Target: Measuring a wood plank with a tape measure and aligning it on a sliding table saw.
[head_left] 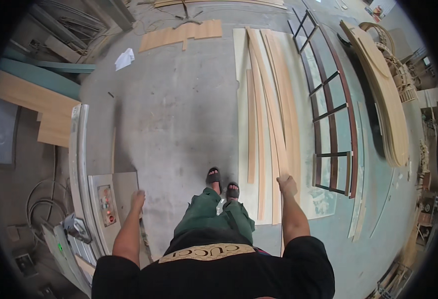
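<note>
My right hand [287, 186] is closed on a long, thin wooden strip [270, 104] that runs away from me over the pale sheets on the floor. Below that hand the strip's narrow edge continues down beside my forearm. My left hand [138, 202] hangs at the edge of a grey machine cabinet [125, 180], fingers curled, with nothing visible in them. Whether it touches the cabinet I cannot tell. A control panel with coloured buttons [108, 205] sits on that cabinet, left of the hand. More wooden strips [286, 94] lie alongside the held one.
Dark metal frames [332, 107] lie to the right, beyond them a stack of curved-ended boards [383, 94]. On the left, a long metal rail [79, 149] and a wood panel [34, 102] flank the machine. White paper [124, 59] and board pieces [181, 36] lie farther off.
</note>
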`<state>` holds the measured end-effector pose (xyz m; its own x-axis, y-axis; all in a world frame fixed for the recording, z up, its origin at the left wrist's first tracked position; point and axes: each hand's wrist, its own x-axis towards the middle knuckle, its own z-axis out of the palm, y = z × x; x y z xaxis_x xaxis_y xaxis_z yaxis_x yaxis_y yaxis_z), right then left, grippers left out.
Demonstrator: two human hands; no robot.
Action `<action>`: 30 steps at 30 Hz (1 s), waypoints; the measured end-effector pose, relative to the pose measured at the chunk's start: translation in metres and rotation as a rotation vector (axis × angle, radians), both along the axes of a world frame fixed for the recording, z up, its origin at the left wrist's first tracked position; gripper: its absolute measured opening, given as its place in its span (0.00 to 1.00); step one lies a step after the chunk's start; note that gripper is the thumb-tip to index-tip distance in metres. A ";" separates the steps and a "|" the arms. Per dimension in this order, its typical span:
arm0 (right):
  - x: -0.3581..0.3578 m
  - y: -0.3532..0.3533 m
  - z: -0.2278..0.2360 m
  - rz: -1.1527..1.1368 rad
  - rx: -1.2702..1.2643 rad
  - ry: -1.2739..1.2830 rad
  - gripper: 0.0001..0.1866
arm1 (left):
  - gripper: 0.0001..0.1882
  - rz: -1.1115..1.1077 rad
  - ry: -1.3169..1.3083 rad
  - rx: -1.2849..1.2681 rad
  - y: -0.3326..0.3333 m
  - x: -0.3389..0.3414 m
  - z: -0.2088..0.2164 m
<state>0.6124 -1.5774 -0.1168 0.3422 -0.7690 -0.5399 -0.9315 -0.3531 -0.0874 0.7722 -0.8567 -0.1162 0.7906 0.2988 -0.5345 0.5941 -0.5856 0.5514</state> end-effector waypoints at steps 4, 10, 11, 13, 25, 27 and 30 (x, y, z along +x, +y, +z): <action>0.004 0.002 -0.036 0.161 -0.080 -0.144 0.34 | 0.17 0.156 0.129 0.023 0.035 -0.158 0.040; -0.022 -0.002 -0.111 0.835 0.127 -0.338 0.29 | 0.22 -0.625 0.228 0.406 -0.004 -0.322 -0.005; 0.000 0.020 -0.114 1.059 0.244 -0.158 0.25 | 0.22 -0.380 0.324 0.293 -0.015 -0.334 -0.015; 0.016 -0.027 -0.184 1.435 0.220 -0.426 0.18 | 0.25 -0.335 -0.073 0.084 -0.057 -0.352 -0.052; 0.144 0.463 -0.015 1.427 0.967 0.077 0.20 | 0.25 -0.377 -0.433 0.089 -0.031 0.000 0.211; 0.148 0.456 0.017 1.395 0.840 -0.034 0.19 | 0.24 -0.522 -0.504 0.024 -0.061 -0.050 0.219; 0.132 0.499 0.031 1.456 0.796 -0.162 0.18 | 0.23 -0.632 -0.511 0.063 -0.037 -0.261 0.258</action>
<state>0.7448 -1.0782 -0.0861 0.5654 0.6532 -0.5036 0.1508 -0.6821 -0.7155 0.5116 -0.8938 0.1423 0.9617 -0.2678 -0.0588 -0.1752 -0.7651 0.6196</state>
